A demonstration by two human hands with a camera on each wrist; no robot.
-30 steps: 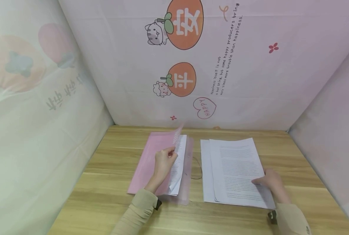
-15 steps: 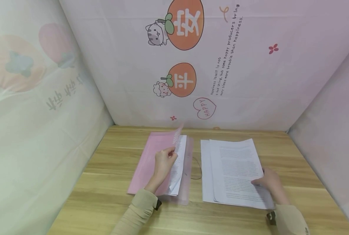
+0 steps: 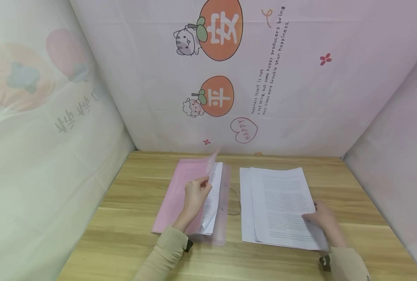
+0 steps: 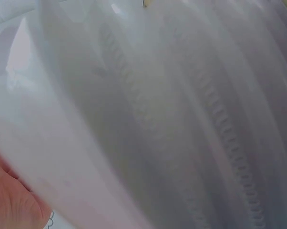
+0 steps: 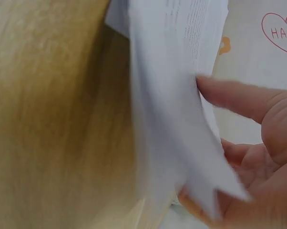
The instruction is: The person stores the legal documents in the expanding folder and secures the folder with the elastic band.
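Observation:
A pink translucent document folder lies on the left of the table, its cover lifted along the right side. My left hand pinches that cover's edge between thumb and fingers. Printed sheets show inside, one with a folded lower corner. In the left wrist view the folder's plastic fills most of the frame. On the right lies a stack of printed papers. My right hand grips its right edge, thumb on top and fingers underneath. The right wrist view shows the papers bending, with the thumb against them.
A thin cord loop lies on the wooden table between the folder and the papers. Cloth-like printed walls enclose the table at the back and both sides. Dark straps show at the wrists.
Almost nothing differs. The right hand shifts very slightly at the edge of the papers; the left hand and the folder cover keep their place.

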